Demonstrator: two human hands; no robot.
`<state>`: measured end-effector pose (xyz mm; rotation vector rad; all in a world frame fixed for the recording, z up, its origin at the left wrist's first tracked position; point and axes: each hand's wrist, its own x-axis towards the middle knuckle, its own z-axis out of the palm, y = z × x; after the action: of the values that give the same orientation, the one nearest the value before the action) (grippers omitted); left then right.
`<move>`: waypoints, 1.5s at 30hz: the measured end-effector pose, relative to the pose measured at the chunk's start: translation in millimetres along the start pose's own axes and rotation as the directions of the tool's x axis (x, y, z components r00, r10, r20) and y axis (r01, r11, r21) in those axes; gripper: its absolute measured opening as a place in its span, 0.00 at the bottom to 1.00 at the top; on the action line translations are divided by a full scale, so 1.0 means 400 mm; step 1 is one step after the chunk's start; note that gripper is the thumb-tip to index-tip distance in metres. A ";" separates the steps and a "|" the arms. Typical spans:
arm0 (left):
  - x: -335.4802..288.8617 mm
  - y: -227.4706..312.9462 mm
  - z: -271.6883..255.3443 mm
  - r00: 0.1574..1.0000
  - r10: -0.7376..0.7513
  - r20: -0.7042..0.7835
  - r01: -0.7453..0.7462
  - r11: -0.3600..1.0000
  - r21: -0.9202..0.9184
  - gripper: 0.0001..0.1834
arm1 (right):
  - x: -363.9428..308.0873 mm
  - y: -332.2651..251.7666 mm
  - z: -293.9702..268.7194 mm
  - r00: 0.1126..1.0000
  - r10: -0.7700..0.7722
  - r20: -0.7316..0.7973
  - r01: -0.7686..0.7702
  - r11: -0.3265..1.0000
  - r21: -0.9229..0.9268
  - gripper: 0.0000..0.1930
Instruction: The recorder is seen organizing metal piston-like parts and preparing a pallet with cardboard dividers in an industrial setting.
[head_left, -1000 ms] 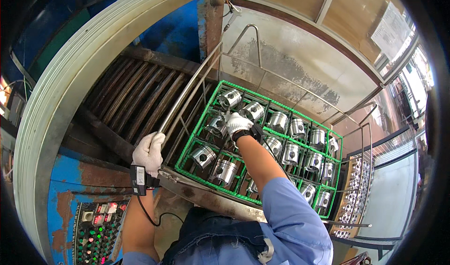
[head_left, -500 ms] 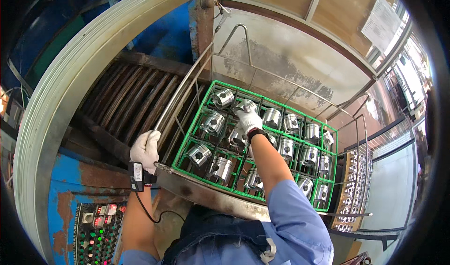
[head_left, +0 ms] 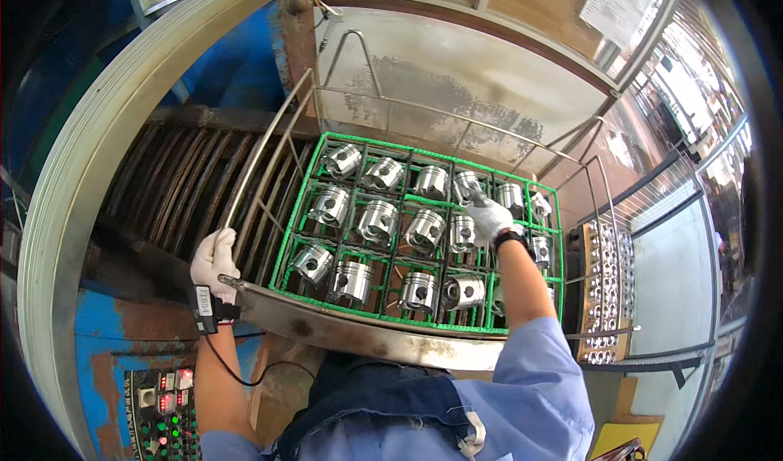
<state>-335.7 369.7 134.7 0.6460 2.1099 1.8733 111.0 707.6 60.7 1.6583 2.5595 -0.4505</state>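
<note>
Head view: one green-edged basket (head_left: pixel 297 215), holding rows of silver pistons (head_left: pixel 378 220). Right hand (head_left: pixel 492 217), white-gloved, over the basket's far rows, fingers at a far-row piston (head_left: pixel 465 185); grip cannot be told. Left hand (head_left: pixel 214 260), white-gloved, left of the basket, fingers curled around a metal rail (head_left: pixel 254 167). Button panel (head_left: pixel 165 416), lower left of the basket.

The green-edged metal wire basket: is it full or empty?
Mostly full: shiny silver metal pistons sit throughout the basket. The white-gloved right hand blocks some spots, so I cannot tell about those.
</note>
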 end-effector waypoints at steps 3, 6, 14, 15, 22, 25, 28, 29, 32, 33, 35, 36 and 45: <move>-0.026 0.070 0.007 0.997 -0.071 -0.006 0.071 0.995 0.072 0.13 | -0.112 0.131 -0.078 0.793 0.601 0.101 -0.550 0.635 0.542 0.24; -0.039 0.095 0.015 0.996 -0.087 -0.003 0.087 0.993 0.079 0.14 | -0.184 0.322 -0.114 0.663 0.739 -0.117 -0.709 0.671 0.218 0.33; -0.018 0.020 -0.021 0.999 -0.029 0.024 0.029 0.999 0.031 0.14 | -0.087 0.096 -0.079 0.878 0.451 -0.162 -0.355 0.840 0.411 0.28; -0.012 0.013 -0.019 0.999 -0.023 0.026 0.022 0.999 0.038 0.14 | -0.091 -0.062 -0.157 0.871 0.474 0.132 -0.475 0.738 0.479 0.29; 0.002 0.022 -0.001 0.995 0.024 0.101 -0.039 0.987 0.156 0.14 | -0.075 -0.561 -0.053 0.936 -0.062 0.346 -0.253 0.563 0.787 0.26; -0.005 0.032 0.000 0.991 0.069 0.115 -0.089 0.981 0.172 0.15 | -0.065 -0.627 -0.029 0.916 -0.172 0.362 -0.082 0.804 0.589 0.31; -0.006 0.029 -0.007 0.984 0.136 0.117 -0.157 0.966 0.204 0.15 | -0.066 -0.571 0.002 0.944 -0.211 0.255 0.010 0.788 0.615 0.33; -0.004 0.024 -0.008 0.984 0.137 0.117 -0.157 0.971 0.180 0.15 | -0.080 -0.546 -0.039 0.928 -0.134 0.348 -0.081 0.839 0.538 0.31; -0.009 0.027 -0.001 0.967 0.210 0.146 -0.235 0.955 0.180 0.14 | -0.104 -0.344 -0.088 0.963 -0.074 0.258 -0.062 0.874 0.482 0.29; -0.008 0.020 -0.006 0.970 0.207 0.129 -0.229 0.953 0.196 0.13 | -0.143 -0.305 -0.145 0.955 0.052 0.292 -0.183 0.878 0.442 0.28; -0.024 0.050 0.013 0.976 0.193 0.104 -0.211 0.957 0.202 0.12 | -0.215 -0.175 -0.228 0.922 0.243 0.303 -0.369 0.788 0.492 0.24; -0.018 0.036 -0.003 0.966 0.239 0.098 -0.252 0.954 0.165 0.12 | -0.242 -0.116 -0.270 0.877 0.300 0.376 -0.436 0.825 0.359 0.27; 0.011 0.038 -0.001 0.971 0.204 0.122 -0.232 0.925 0.301 0.16 | -0.466 0.123 -0.380 0.599 0.675 0.430 -0.600 0.734 -0.317 0.18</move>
<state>-337.4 372.7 150.2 1.0537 2.3830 1.5836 250.1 603.1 234.0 1.9133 1.4307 -0.5383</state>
